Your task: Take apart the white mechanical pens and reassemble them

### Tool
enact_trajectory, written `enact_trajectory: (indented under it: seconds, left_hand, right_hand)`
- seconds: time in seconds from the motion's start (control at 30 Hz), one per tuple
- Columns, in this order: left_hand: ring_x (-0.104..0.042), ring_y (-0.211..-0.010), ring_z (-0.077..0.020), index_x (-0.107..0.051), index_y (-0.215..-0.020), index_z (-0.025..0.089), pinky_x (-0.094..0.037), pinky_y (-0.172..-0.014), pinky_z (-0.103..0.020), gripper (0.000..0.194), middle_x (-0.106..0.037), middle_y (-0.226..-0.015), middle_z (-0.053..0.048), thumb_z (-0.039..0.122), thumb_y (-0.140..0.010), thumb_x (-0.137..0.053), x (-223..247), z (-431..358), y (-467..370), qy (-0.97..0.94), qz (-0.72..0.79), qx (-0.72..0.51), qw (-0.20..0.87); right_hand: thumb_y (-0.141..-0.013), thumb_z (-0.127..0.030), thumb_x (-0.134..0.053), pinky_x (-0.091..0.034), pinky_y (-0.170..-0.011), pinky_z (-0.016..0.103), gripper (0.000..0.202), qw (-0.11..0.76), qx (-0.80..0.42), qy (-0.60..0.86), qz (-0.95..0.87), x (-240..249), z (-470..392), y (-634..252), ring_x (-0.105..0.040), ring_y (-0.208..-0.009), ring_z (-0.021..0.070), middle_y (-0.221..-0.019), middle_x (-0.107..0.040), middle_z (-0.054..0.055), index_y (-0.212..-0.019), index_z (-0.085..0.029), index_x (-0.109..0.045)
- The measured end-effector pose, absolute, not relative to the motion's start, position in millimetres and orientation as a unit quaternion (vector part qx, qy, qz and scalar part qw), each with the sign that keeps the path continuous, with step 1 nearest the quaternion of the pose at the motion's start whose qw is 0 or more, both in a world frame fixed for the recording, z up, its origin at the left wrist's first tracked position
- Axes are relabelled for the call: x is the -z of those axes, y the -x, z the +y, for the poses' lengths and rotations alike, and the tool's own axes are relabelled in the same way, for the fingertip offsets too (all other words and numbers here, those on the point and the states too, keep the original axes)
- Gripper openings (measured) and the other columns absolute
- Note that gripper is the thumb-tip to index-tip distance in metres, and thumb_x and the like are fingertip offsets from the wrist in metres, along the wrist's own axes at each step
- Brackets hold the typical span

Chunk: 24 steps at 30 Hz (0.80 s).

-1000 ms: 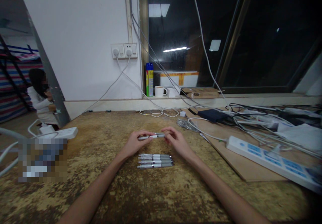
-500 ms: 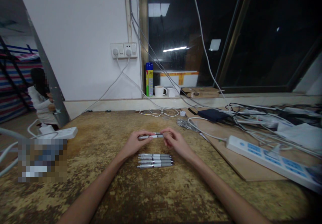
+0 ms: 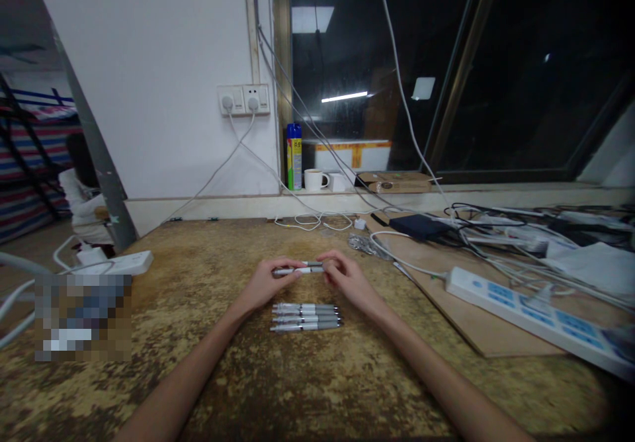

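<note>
Between my two hands a white and grey pen (image 3: 303, 270) is held level, side to side. My left hand (image 3: 268, 282) pinches its left part with thumb and fingers. At its right end the fingers of my right hand (image 3: 346, 278) are bent together on the pen, the tip hidden by them. Just behind it shows part of another pen (image 3: 312, 263); whether it is held or lies on the table I cannot tell. Closer to me, several similar pens (image 3: 306, 318) lie side by side in a row on the worn wooden table (image 3: 278, 389).
On the right are a brown board (image 3: 476, 323), a white power strip (image 3: 526, 309), a dark flat box (image 3: 419, 226) and tangled cables. A clear plastic packet (image 3: 364, 243) lies behind my right hand. A spray can (image 3: 294, 157) and white mug (image 3: 315, 179) stand on the sill.
My hands and the pens look almost the same as before. In the left background the seated person has shifted slightly.
</note>
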State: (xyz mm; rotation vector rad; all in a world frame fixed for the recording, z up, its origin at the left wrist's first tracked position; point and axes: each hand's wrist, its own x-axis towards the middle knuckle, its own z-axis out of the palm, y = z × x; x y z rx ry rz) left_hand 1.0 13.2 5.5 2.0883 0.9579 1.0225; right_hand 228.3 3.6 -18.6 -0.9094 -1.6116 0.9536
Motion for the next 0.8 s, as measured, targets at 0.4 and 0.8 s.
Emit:
enact_trajectory:
  seconds: [0.4, 0.8]
  left_hand:
    - [-0.068, -0.102, -0.0230, -0.078, -0.106, 0.019, -0.048, -0.094, -0.031, 0.029, -0.076, -0.110, -0.008, 0.039, -0.089, -0.065, -5.0, 13.0, -1.4, -0.785, 0.360, -0.392, 0.316]
    - [-0.069, -0.092, -0.0223, -0.078, -0.101, 0.019, -0.051, -0.086, -0.031, 0.028, -0.076, -0.098, -0.007, 0.036, -0.080, -0.075, -3.9, 14.1, -0.2, -0.788, 0.363, -0.408, 0.284]
  right_hand:
    - [-0.090, -0.039, -0.050, -0.038, -0.055, 0.026, 0.027, 0.500, -0.407, 0.383, -0.661, 17.5, 2.4, -227.7, -0.052, -0.055, 0.0147, -0.061, -0.059, -0.003, -0.105, -0.019, -0.062]
    - [-0.087, -0.043, -0.057, -0.026, -0.048, 0.022, 0.028, 0.492, -0.463, 0.402, -0.618, 12.0, -0.7, -229.0, -0.038, -0.049, 0.0108, -0.055, -0.042, -0.007, -0.103, -0.021, -0.065]
